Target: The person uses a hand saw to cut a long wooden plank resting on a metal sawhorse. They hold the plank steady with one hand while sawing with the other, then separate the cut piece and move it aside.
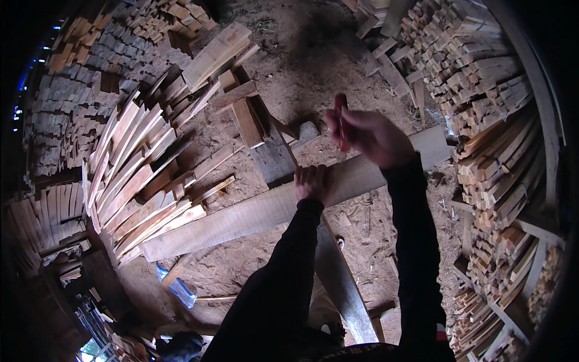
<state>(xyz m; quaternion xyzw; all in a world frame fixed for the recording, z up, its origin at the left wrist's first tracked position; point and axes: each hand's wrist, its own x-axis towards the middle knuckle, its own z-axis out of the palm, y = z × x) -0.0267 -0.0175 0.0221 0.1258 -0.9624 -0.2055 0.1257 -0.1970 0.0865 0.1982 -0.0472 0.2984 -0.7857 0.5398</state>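
Observation:
A long pale wooden plank lies slantwise in front of me, across a bench-like timber beam. My left hand is closed on the plank near its middle, with the fingers bent at its far edge. Just above the plank, to the right, my right hand is closed around a slim red stick-shaped tool, held nearly upright. Whether its lower tip touches the wood I cannot tell.
Loose boards fan out at the left, by the plank's left end. Stacked wood strips rise at the right. A grey board runs toward me under the plank. A blue plastic piece lies on the dirt floor.

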